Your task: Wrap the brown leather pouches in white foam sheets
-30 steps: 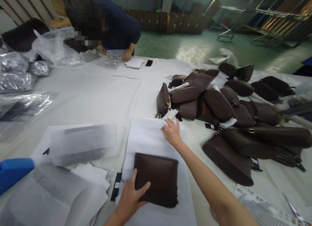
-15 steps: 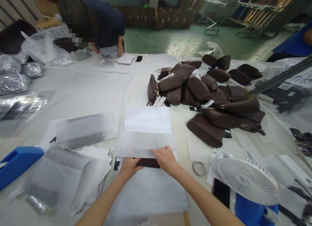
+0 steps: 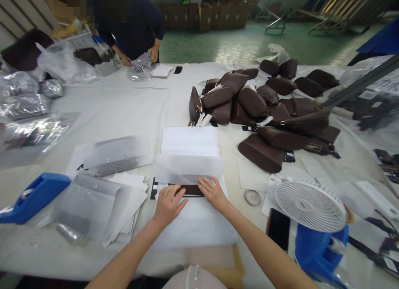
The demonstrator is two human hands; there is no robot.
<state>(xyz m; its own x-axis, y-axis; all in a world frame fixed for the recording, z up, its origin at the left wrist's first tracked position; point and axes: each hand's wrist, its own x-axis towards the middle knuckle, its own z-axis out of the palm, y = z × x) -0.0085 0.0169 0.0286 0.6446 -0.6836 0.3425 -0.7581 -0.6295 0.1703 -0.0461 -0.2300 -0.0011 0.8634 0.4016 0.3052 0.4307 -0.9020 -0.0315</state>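
Brown wallet (image 3: 190, 190) mostly under folded white tissue sheet (image 3: 189, 168), long axis left-right | left hand (image 3: 168, 204) flat, open, at near edge | right hand (image 3: 212, 192) pressing tissue fold, equally close, nothing gripped

A wide worktop (image 3: 118, 110) draped in white cloth is filling most of the view, running from the near edge to the far edge. Beyond its far edge a glossy green floor (image 3: 237, 45) is catching pale light and showing bright patches. Brown cardboard boxes (image 3: 193, 15) are lining the far wall in a row. Metal racks (image 3: 314, 10) are standing toward the far right of the room. At the far left corner, a slatted wall panel (image 3: 21, 12) is slanting behind the worktop.
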